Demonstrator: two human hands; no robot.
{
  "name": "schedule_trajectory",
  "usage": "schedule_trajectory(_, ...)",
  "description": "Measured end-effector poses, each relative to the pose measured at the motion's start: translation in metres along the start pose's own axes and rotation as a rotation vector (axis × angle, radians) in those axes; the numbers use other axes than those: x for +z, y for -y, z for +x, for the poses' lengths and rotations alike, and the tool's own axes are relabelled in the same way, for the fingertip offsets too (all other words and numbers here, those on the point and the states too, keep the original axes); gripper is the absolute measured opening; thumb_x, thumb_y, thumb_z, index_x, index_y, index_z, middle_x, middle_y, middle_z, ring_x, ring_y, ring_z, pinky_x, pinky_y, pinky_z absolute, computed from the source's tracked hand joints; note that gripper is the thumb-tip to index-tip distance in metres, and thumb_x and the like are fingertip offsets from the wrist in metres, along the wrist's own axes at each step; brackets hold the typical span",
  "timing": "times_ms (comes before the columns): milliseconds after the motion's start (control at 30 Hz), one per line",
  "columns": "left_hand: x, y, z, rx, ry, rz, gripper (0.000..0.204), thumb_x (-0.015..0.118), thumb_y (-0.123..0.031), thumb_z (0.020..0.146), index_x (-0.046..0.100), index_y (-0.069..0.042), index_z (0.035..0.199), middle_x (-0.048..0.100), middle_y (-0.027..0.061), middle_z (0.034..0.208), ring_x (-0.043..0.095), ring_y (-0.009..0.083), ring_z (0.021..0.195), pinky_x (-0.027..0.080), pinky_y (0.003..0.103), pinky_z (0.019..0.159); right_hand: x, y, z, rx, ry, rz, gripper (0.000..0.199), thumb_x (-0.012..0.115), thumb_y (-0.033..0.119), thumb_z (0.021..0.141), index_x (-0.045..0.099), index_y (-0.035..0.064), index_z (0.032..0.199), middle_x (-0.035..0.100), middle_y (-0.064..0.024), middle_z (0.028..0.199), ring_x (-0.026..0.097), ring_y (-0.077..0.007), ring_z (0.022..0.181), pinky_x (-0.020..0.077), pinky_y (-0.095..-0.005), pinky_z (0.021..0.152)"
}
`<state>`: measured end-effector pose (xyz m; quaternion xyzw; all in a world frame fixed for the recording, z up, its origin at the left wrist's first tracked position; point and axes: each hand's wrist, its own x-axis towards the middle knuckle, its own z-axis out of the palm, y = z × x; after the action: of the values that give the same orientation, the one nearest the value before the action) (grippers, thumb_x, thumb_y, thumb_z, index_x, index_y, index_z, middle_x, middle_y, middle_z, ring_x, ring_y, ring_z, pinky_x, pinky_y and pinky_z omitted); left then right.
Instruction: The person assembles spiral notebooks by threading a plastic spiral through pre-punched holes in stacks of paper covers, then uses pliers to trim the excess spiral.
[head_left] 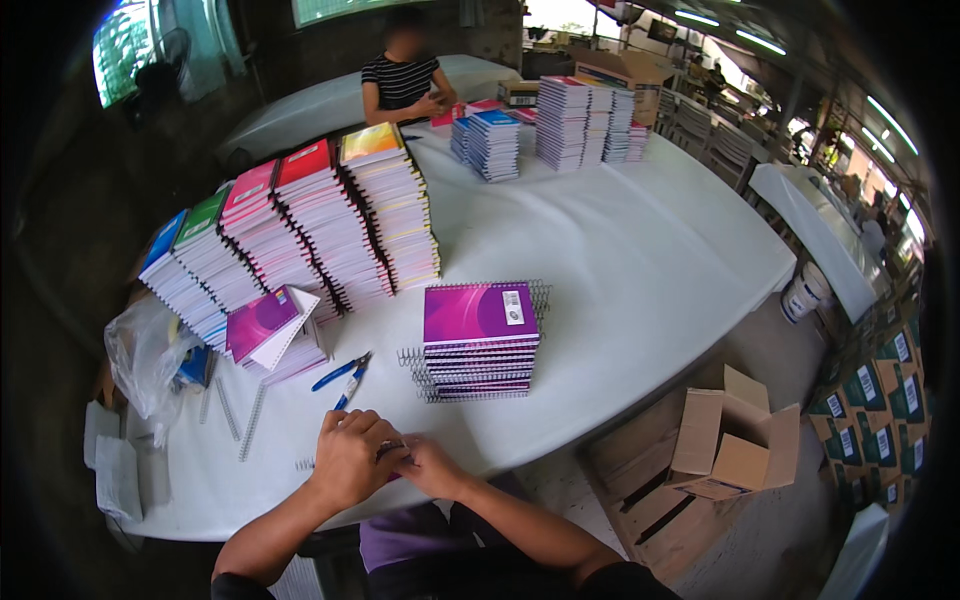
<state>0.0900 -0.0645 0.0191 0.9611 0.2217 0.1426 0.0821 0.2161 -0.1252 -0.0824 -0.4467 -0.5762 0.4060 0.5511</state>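
At the table's near edge my left hand (352,458) and my right hand (432,468) are close together, fingers curled round a purple spiral notebook. Most of that notebook is hidden under my hands; a bit of purple and a wire coil end (305,464) poke out. Just beyond them lie blue-handled pliers (333,376) and a slim blue-and-white tool (352,386). Ahead stands a stack of purple spiral notebooks (478,315), coils jutting out on both sides. To the left, a purple pile (262,325) has its top cover lifted, near loose wire coils (253,420).
Tall stacks of coloured notebooks (305,165) line the table's left side. More stacks (565,95) stand at the far end, where a person in a striped shirt (405,88) works. A plastic bag (150,355) sits at left. An opened carton (725,450) is on the floor at right.
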Motion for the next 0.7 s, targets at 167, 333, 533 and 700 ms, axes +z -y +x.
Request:
schedule_trajectory(167,-0.012,-0.02,0.016,0.023,-0.122,-0.132,0.02,0.074,-0.021,0.066,0.065,-0.011,0.08,0.061,0.0047,0.08,0.059,0.0222,0.08,0.039,0.035,0.072,-0.024,0.033,-0.012,-0.074,-0.029,-0.059,0.015,0.057,0.002,0.081,0.053,-0.004,0.095,0.06,-0.0172,0.084,0.06,-0.029,0.078,0.0463,-0.0338,0.07)
schedule_trajectory(333,-0.071,-0.01,0.053,0.023,-0.122,-0.122,0.024,0.074,-0.018,0.067,0.064,-0.011,0.088,0.062,0.0051,0.086,0.059,0.0245,0.083,0.044,0.035,0.068,-0.093,0.072,-0.015,-0.406,-0.445,-0.365,0.034,0.046,-0.005,0.084,0.04,0.0021,0.117,0.054,-0.0137,0.104,0.05,-0.021,0.101,0.0434,-0.0326,0.084)
schedule_trajectory(533,0.019,0.005,0.105,0.129,-0.622,-0.128,0.032,0.07,-0.01,0.072,0.063,-0.008,0.103,0.062,0.0086,0.106,0.06,0.0256,0.096,0.047,0.035,0.08,-0.169,0.08,0.013,-0.352,-0.512,-0.594,0.024,0.042,-0.003,0.082,0.06,-0.0032,0.097,0.057,-0.017,0.115,0.051,-0.0295,0.111,0.0368,-0.0376,0.095)
schedule_trajectory(700,0.069,0.012,0.108,-0.068,-0.901,-0.558,0.021,0.067,-0.011,0.08,0.06,-0.002,0.098,0.063,0.0102,0.096,0.06,0.0206,0.084,0.047,0.029,0.074,-0.155,0.045,0.003,-0.36,-0.683,-0.233,0.037,0.039,0.015,0.092,0.052,-0.0041,0.121,0.047,-0.0185,0.131,0.042,-0.0249,0.124,0.0288,-0.0331,0.104)
